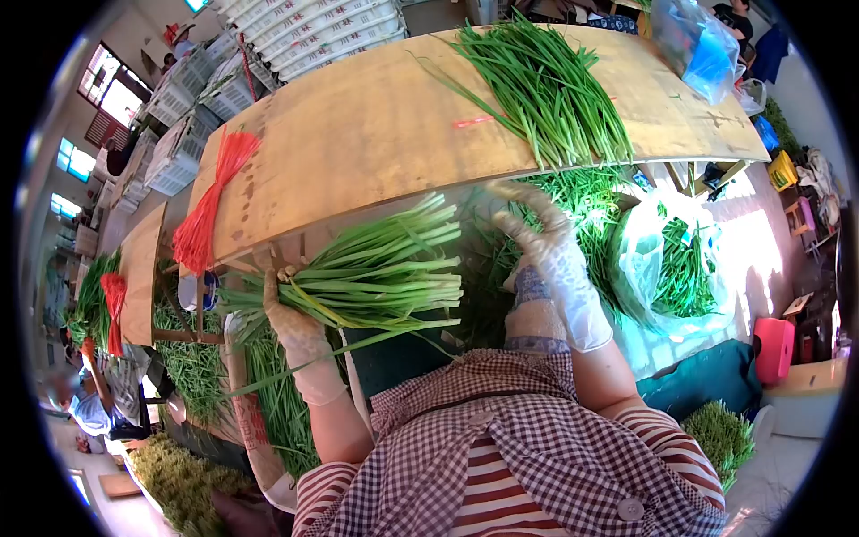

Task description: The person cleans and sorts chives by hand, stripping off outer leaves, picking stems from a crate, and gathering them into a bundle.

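Gloved, my left hand [293, 327] is closed around a bunch of Chinese chives [385, 268], held in front of the table edge with the pale cut ends pointing right. A few blades stick out below the bunch. My right hand [548, 234], also gloved, is raised to the right of these ends, its fingers apart and nothing in them. Beyond it, a larger pile of Chinese chives [546, 89] lies on the wooden table [358, 134]. A bundle of red plastic ties [215, 201] hangs over the table's left edge.
Loose chives fill a white-rimmed container [243, 403] at lower left. A clear plastic bag of greens [640, 268] stands on the right, near a pink box [772, 349]. White crates [313, 36] are stacked behind the table. Another person [94, 403] works at far left.
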Available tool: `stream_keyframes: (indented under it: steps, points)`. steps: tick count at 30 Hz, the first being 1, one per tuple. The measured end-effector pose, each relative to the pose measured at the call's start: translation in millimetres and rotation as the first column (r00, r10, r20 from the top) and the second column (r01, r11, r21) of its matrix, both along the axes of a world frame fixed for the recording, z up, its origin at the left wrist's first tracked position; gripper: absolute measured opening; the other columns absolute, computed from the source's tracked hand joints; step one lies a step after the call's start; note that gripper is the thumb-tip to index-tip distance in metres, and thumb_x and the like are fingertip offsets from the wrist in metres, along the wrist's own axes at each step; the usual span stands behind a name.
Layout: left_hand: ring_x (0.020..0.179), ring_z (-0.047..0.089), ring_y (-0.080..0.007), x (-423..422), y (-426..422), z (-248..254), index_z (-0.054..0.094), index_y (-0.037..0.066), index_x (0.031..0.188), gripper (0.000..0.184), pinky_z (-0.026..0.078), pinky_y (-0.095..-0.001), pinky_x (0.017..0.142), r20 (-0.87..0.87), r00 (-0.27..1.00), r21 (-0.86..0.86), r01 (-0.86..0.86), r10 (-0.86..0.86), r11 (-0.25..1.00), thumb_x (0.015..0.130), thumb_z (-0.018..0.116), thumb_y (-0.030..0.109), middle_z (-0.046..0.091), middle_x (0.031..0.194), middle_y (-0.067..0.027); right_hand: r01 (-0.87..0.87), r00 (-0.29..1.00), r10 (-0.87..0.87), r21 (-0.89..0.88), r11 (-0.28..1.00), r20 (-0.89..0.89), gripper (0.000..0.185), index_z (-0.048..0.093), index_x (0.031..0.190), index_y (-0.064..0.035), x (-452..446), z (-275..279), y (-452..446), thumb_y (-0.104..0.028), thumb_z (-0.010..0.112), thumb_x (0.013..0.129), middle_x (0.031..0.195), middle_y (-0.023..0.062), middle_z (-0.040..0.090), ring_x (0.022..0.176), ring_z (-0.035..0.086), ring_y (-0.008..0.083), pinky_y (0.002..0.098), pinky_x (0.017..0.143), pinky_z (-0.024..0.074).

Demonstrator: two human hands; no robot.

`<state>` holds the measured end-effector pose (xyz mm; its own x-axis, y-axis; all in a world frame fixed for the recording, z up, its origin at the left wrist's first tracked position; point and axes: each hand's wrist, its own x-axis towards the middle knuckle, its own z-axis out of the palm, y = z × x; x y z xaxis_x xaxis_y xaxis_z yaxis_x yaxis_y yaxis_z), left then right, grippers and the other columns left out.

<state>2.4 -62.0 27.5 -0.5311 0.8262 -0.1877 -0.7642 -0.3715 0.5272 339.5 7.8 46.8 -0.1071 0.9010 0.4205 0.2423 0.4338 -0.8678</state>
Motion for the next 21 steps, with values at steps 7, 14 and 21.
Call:
stream_keyframes:
  steps: [7,14,21]
  points:
    - [0.084,0.059,-0.0221,4,3,-12,0.051,0.008,0.072,0.024,0.046,-0.0414,0.096,0.017,0.986,0.079,0.161,-0.163,0.984,0.093,0.052,0.019,0.06,0.075,-0.007,-0.26,0.901,0.104,-0.331,0.907,-0.422,0.044,0.064,0.114,-0.0027,-38,-7,0,-0.009,0.08,0.074,0.114,0.0076,0.063,0.095,0.062,0.0144,0.0267,0.086,0.0506]
    - [0.1,0.063,-0.0304,-28,0,-25,0.061,0.005,0.108,0.025,0.053,-0.0517,0.087,0.05,0.999,-0.128,0.001,0.005,0.992,0.095,0.05,0.023,0.065,0.106,-0.0132,-0.25,0.925,0.087,-0.423,0.871,-0.369,0.022,0.069,0.104,-0.0007,-28,14,-21,-0.006,0.07,0.082,0.1,0.0068,0.069,0.093,0.063,0.0142,0.0259,0.088,0.0496]
    - [0.095,0.065,-0.0262,-1,5,-6,0.062,0.008,0.098,0.024,0.055,-0.0513,0.082,0.075,0.997,-0.09,-0.02,0.027,0.996,0.096,0.047,0.027,0.067,0.096,-0.0077,0.064,0.997,-0.063,0.029,0.998,-0.038,0.034,0.07,0.096,0.0011,-49,17,-25,-0.017,0.081,0.07,0.127,0.0131,0.055,0.108,0.056,0.0223,0.0342,0.094,0.0464]
